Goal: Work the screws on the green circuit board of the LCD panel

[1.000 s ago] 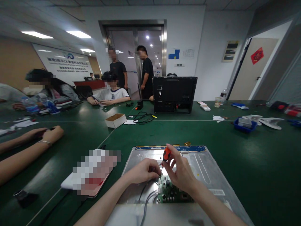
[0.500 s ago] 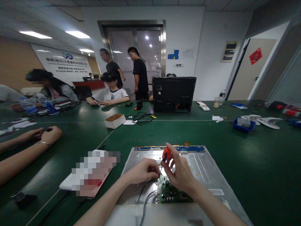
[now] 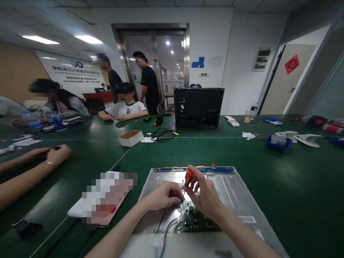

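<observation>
My right hand (image 3: 208, 199) grips an orange-and-black screwdriver (image 3: 189, 177) by its handle. The thin shaft points down to the upper left corner of a green circuit board (image 3: 197, 221). Close beside the tip, my left hand (image 3: 164, 195) is closed, its thumb and fingers pinched together; whatever lies between them is hidden. The board sits on the silver metal back of a display panel (image 3: 232, 191), which lies flat on the table. Grey cables (image 3: 167, 234) run from the board's left side toward me. Along the panel's far edge runs a blue circuit strip (image 3: 172, 170).
Left of the panel lie a blurred white-and-pink phone-like item (image 3: 107, 200) and another person's hands (image 3: 57, 154). Farther off are a small cardboard box (image 3: 131, 138), a black cable coil (image 3: 163, 134), a black monitor casing (image 3: 199, 107) and a blue tray (image 3: 278, 144).
The screwdriver handle and my right fingers have shifted slightly; my left hand holds its place. In the background, two standing people have moved left.
</observation>
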The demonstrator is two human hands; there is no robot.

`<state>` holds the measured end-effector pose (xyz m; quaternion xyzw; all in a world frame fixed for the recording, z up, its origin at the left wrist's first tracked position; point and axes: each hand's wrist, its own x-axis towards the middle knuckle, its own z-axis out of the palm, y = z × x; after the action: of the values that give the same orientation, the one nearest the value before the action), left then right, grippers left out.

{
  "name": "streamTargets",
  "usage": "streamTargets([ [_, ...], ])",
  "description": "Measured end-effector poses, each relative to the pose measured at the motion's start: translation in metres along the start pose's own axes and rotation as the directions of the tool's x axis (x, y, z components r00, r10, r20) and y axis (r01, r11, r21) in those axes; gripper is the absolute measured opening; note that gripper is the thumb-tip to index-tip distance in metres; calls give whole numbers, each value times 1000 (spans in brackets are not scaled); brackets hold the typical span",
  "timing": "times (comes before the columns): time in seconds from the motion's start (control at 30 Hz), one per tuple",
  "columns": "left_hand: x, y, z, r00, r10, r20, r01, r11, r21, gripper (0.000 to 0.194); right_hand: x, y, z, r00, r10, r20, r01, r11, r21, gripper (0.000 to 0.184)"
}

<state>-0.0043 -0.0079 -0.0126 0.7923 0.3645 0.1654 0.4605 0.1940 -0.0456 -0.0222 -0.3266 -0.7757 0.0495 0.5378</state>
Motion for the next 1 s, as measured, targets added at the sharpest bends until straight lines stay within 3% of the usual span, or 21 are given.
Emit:
streamTargets([
  [1.0,1,-2,0,1000,4,16,-4,1000,-30,7,1,-2,-2,1000,4,24,-5,999,43,66],
])
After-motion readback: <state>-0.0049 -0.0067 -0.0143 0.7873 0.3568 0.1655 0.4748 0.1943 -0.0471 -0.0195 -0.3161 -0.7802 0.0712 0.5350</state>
